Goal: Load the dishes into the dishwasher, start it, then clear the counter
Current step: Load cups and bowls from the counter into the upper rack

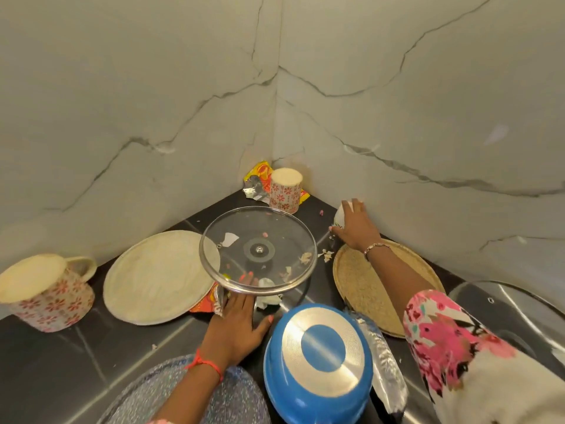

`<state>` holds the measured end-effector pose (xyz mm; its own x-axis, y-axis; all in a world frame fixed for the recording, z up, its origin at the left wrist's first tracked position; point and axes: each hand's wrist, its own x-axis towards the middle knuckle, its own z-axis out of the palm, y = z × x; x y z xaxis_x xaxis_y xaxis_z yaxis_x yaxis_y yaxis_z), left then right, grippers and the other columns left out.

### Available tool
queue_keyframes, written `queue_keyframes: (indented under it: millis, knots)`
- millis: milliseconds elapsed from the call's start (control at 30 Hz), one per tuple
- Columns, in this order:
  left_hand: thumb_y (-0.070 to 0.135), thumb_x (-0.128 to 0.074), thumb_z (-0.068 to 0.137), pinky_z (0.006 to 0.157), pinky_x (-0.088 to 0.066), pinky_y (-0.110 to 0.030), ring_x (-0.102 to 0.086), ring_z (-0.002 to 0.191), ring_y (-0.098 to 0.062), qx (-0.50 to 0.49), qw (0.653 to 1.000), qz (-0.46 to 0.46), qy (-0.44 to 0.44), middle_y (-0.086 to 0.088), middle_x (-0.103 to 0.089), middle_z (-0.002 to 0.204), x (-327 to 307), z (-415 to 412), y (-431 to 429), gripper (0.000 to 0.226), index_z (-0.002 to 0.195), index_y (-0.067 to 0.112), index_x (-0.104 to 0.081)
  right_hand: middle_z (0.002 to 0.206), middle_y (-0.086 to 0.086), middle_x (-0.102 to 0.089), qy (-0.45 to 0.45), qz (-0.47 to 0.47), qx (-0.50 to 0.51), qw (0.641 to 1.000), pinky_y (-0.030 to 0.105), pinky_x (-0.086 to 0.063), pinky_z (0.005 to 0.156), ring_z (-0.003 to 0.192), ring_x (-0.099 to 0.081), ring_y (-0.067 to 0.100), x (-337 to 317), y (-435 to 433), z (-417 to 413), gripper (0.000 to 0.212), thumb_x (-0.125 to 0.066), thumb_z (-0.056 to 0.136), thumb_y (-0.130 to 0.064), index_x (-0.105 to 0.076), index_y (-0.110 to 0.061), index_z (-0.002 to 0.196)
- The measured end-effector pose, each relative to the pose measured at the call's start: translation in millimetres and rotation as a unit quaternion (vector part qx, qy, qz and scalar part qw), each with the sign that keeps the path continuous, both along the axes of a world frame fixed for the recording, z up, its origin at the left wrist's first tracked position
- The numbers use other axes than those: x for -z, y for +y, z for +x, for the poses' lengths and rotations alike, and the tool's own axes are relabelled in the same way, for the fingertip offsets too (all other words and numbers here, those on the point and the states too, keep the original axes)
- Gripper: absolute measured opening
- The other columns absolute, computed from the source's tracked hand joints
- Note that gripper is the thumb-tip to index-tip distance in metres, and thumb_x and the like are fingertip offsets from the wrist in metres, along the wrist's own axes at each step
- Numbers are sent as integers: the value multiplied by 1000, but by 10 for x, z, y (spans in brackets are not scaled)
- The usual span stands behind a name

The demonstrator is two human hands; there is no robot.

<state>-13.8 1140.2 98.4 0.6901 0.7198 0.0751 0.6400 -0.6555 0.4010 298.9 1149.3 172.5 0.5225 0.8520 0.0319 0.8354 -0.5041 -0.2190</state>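
Left hand (235,319), fingers flat, props the tilted lid (258,255) from below. Right hand (356,229) clasps a cup (338,218). Unclamped, the lid could slide onto the bench (91,347).

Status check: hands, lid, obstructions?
Left hand fingers under clear glass lid. Right hand on small white object by wall, grip unclear. Upturned blue bowl beside left hand.

Two bare forearms. At the wrist of the left hand (235,319), a knotted red-orange thread bracelet (208,364). At the wrist of the right hand (356,229), a thin beaded bracelet (377,246). Right sleeve (452,338): white with pink, black and teal flowers. Coral-pink fingernails (270,317).
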Motion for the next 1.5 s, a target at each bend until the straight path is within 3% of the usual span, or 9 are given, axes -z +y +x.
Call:
queue_keyframes:
  millis: [133, 333, 467, 667, 833, 1000, 1167, 1367, 1500]
  knots:
    - [84, 13, 64, 109, 14, -22, 26, 132, 2, 8, 1000, 7, 0, 15, 22, 147, 73, -4, 37, 96, 144, 32, 9, 151, 15, -13, -5, -38, 11, 999, 48, -31, 106, 137, -15, 37, 17, 235, 132, 74, -63, 85, -27, -21, -14, 144]
    - [72, -13, 85, 110, 13, -20, 2, 140, -7, 14, 999, 30, -19, 6, -8, 153, 189, 11, 100, 80, 147, 23, -18, 131, 15, -34, 18, -36, 12, 999, 44, -41, 96, 124, -28, 35, -12, 326, 199, 54, -68, 79, -18, -44, -11, 126]
    - [83, 1, 70, 107, 21, -19, 21, 137, -2, 10, 1000, 26, 0, 13, 19, 149, 125, 31, 87, 92, 145, 30, 7, 129, 16, -35, 52, -6, 7, 999, 42, -42, 95, 125, -30, 33, -99, 193, 64, 54, -73, 76, -16, -48, -13, 124]
    - [80, -4, 68, 114, 1, -29, 7, 143, -11, 13, 998, -27, 55, 6, 11, 155, 14, 69, 80, 100, 149, 23, -2, 118, 16, -40, 55, 65, -9, 996, 41, -47, 90, 111, -44, 37, -500, -346, -487, 52, -74, 72, -15, -54, -21, 119]
    - [52, -30, 96, 115, -4, -43, 5, 145, -17, 21, 989, -50, 136, -1, 5, 158, -223, -52, -59, 71, 150, 14, -1, 113, 10, -42, 18, 73, -61, 995, 38, -47, 83, 104, -49, 31, -897, -1178, -1047, 58, -77, 69, -24, -53, -24, 121]
    - [45, -28, 99, 115, 2, -39, 2, 145, -16, 32, 991, -17, 131, -2, -6, 157, -511, -480, -759, 62, 149, 12, -12, 114, 4, -48, 38, 81, -89, 992, 36, -47, 82, 106, -50, 24, -1048, -2111, -1545, 55, -74, 68, -28, -53, -26, 119]
    - [72, -4, 60, 116, -5, -35, -11, 143, -17, 8, 998, -15, 64, -3, -19, 154, -686, -1048, -1590, 106, 145, 12, -24, 115, 5, -46, 45, 62, -93, 993, 36, -44, 82, 106, -49, 26, -1011, -2923, -2066, 57, -71, 71, -30, -50, -26, 123]
    - [72, -16, 67, 117, -5, -33, -11, 144, -19, 18, 999, -35, -3, -5, -22, 153, -562, -1722, -2788, 99, 144, 11, -27, 118, 7, -45, 51, 33, -77, 995, 39, -46, 85, 111, -48, 29, -731, -4006, -2840, 61, -71, 71, -29, -46, -24, 126]
    - [53, -43, 88, 116, -1, -29, -7, 144, -16, 35, 999, -19, -24, -3, -18, 154, -349, -2099, -3647, 72, 145, 13, -26, 118, 6, -46, 81, 22, -59, 995, 41, -47, 88, 111, -48, 28, -464, -4832, -3386, 58, -73, 70, -28, -49, -21, 122]
